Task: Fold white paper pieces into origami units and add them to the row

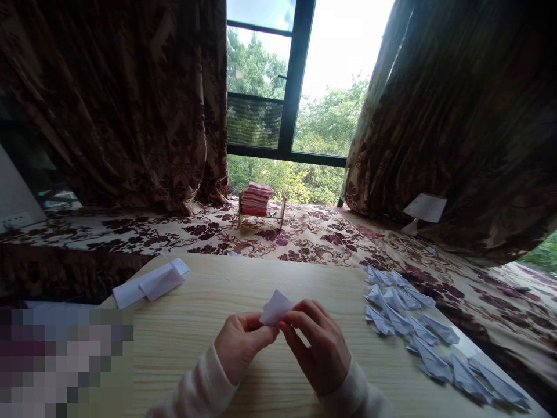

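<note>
A small folded piece of white paper (pixel 275 307) is held up above the wooden table, between both hands. My left hand (pixel 243 343) is closed on its lower left side, with the thumb pressed against the near face. On the right edge of the paper, my right hand (pixel 319 342) pinches with thumb and forefinger. The fingers behind the paper are partly hidden. Over on the right side of the table lie several folded white paper pieces (pixel 394 299), pointed in shape and set in rough rows. Folded paper strips (pixel 152 283) lie at the far left corner.
The pale wooden table (pixel 209 290) meets a ledge covered with floral cloth (pixel 331 232). On the ledge stand a small rack (pixel 281 217) with folded pink striped cloths (pixel 256 198) and a white lamp (pixel 424 208). Dark patterned curtains (pixel 143 104) flank the window. The lower left is blurred out.
</note>
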`<state>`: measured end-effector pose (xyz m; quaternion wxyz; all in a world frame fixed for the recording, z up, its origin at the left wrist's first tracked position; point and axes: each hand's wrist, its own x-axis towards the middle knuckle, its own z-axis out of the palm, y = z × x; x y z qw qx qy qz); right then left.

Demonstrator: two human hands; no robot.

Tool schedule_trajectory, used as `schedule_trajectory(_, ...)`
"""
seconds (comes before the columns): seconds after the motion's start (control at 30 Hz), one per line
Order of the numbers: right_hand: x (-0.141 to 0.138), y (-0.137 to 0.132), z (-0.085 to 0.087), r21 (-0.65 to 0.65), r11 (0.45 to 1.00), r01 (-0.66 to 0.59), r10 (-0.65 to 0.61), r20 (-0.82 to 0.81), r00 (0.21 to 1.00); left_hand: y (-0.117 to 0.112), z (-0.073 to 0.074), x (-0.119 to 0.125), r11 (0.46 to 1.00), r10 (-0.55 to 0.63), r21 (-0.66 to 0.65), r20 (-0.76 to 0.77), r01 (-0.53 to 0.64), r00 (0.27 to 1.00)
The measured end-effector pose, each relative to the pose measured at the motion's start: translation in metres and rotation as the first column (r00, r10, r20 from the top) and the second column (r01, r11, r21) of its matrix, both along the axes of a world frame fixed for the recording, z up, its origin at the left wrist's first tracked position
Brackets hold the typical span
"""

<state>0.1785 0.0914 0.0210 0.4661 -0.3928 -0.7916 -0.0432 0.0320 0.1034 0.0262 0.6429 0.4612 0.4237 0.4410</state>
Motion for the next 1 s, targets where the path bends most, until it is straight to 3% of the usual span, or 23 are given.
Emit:
schedule_trajectory(0.17,0.011,0.005,0.003,-0.052,0.998,-0.021,0.017,-0.089,0.996,0.002,-0.004,0.001,0.985,0.086,-0.157,0.116,-0.068,0.989)
schedule_trajectory(0.27,0.021,0.01,0.003,-0.182,0.983,-0.007,-0.036,-0.231,0.972,0.004,-0.007,0.0,0.973,0.114,-0.218,0.181,-0.073,0.977)
schedule_trajectory(0.33,0.021,0.012,0.002,-0.34,0.938,-0.073,-0.039,-0.314,0.949,0.004,-0.008,0.0,0.975,0.116,-0.207,0.189,-0.076,0.975)
schedule_trajectory(0.4,0.015,0.011,0.0,-0.48,0.858,-0.183,-0.025,-0.395,0.918,0.004,-0.007,0.0,0.978,0.114,-0.191,0.191,-0.077,0.975)
schedule_trajectory(0.5,0.003,0.008,-0.003,-0.596,0.735,-0.323,-0.032,-0.506,0.862,0.003,-0.005,0.0,0.986,0.09,-0.152,0.165,-0.065,0.982)
schedule_trajectory(0.63,-0.006,0.007,-0.006,-0.614,0.648,-0.451,-0.047,-0.623,0.781,0.001,-0.004,0.001,0.998,0.045,-0.058,0.108,-0.039,0.993)
schedule_trajectory(0.83,-0.005,0.008,-0.007,-0.564,0.667,-0.486,-0.054,-0.688,0.724,0.004,-0.007,-0.001,0.999,0.043,0.032,-0.016,-0.043,0.999)
schedule_trajectory(1.0,-0.006,0.007,-0.006,-0.543,0.646,-0.537,-0.026,-0.719,0.695,0.004,-0.005,-0.002,0.992,0.033,0.125,-0.14,-0.015,0.99)
